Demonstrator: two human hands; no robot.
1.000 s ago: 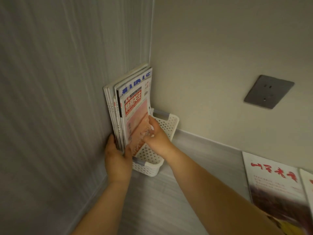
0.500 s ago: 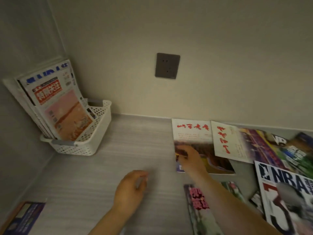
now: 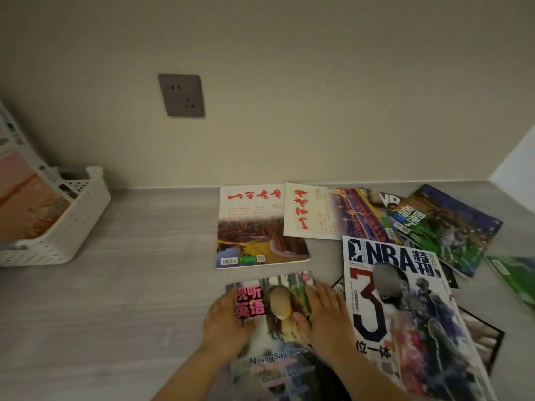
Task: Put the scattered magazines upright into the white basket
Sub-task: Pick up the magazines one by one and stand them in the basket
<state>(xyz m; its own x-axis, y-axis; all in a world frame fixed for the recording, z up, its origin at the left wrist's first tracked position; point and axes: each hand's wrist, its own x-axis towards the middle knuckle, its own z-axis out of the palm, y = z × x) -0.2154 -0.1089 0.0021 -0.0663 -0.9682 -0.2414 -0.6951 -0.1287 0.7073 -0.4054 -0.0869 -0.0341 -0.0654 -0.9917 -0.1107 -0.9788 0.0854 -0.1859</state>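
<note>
Hands (image 3: 224, 322) flat on magazine (image 3: 278, 363).

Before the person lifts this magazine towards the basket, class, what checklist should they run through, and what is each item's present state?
1. Both hands on the pink-titled magazine: ok. The left hand is at its left edge and the right hand lies flat on the cover.
2. Firm grip: cannot tell. The left hand's fingers blur at the edge.
3. Free of the NBA magazine: cannot tell. The right hand hides that edge.
4. Room in the white basket: ok. There is open space beside the leaning magazines.
5. Tabletop towards the basket unobstructed: ok.
</note>
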